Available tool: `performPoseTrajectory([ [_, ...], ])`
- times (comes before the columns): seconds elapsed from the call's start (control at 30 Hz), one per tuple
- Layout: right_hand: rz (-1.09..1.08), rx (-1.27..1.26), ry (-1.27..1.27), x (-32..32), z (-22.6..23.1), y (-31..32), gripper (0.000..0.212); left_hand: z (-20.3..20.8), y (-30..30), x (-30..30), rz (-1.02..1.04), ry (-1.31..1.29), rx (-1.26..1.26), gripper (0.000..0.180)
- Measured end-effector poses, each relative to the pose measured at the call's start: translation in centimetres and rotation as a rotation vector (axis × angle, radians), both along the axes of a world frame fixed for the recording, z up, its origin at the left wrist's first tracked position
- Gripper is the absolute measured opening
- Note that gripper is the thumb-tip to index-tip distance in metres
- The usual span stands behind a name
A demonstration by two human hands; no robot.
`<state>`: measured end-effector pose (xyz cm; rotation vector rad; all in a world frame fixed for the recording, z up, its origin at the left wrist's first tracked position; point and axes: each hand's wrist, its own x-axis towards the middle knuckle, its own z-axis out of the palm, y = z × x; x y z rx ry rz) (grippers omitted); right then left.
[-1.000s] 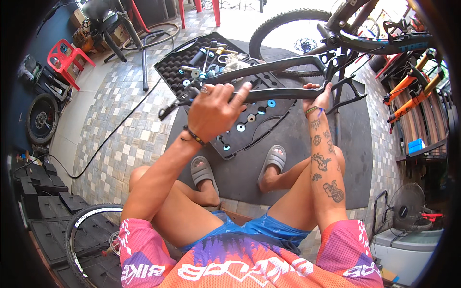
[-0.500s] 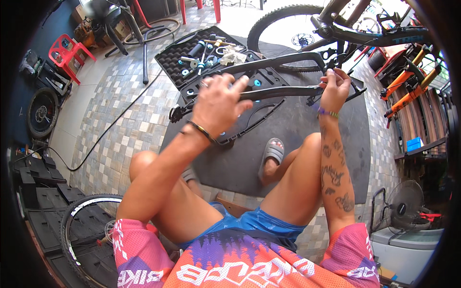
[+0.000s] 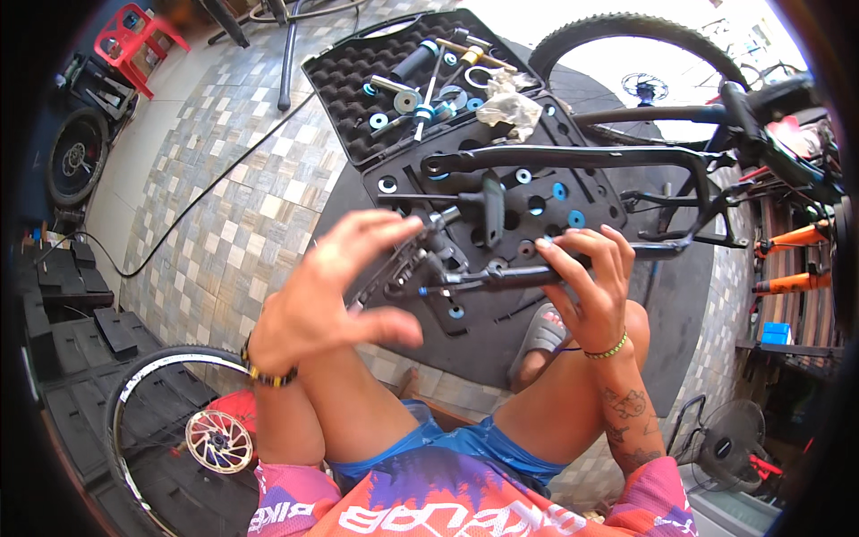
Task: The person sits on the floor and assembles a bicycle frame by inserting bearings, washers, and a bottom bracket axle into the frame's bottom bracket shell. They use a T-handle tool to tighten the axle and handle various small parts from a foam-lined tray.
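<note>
A black bicycle swingarm [image 3: 573, 157], two long tubes joined at the right, lies across the view above the floor. My right hand [image 3: 595, 295] is closed around its lower tube, fingertips showing over the top side. At the left end of that tube is a cluster of dark metal linkage parts [image 3: 416, 268]. Beside this cluster my left hand [image 3: 313, 304] is open, thumb and fingers apart and nothing held. Its fingertips overlap the linkage in the picture; whether they touch it I cannot tell.
Beneath the swingarm lies an open tool case [image 3: 344, 125] with foam, metal tools and blue-ringed parts. A bicycle wheel [image 3: 617, 31] stands behind. Another wheel with a brake disc [image 3: 218, 441] is at lower left. A red chair [image 3: 134, 45], orange forks [image 3: 792, 240] and a fan [image 3: 729, 443] are around.
My right hand has gone from the swingarm's right end to its lower tube. The left hand has moved left and down. The swingarm appears turned and nearer, and the view has shifted.
</note>
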<state>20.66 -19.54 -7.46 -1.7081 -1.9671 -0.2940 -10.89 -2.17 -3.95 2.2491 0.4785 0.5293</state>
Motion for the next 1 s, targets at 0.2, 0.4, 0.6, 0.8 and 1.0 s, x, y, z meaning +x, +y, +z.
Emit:
performPoseTrajectory([
  [0.2, -0.012, 0.013, 0.024, -0.2, -1.1, 1.2, 0.051, 2.1, 0.1, 2.3, 0.101, 0.235, 0.146, 0.08],
  [0.4, -0.002, -0.313, 0.079, 0.7, 3.4, 1.5, 0.063, 3.2, 0.8, 4.7, 0.028, 0.21, 0.059, 0.061],
  [0.6, 0.022, -0.115, 0.283, 1.2, 1.6, 2.4, 0.052, 6.7, -1.0, 8.7, 0.106, 0.424, 0.009, 0.042],
  [0.8, -0.381, -0.023, 0.372, 1.8, 5.5, 0.2, 0.051, 6.6, -0.5, 8.9, 0.056, 0.394, 0.094, 0.029],
  [1.0, -1.203, 0.075, 1.366, 14.7, 7.3, -4.6, 0.086, 6.6, 0.3, 6.0, 0.006, 0.27, 0.241, 0.032],
])
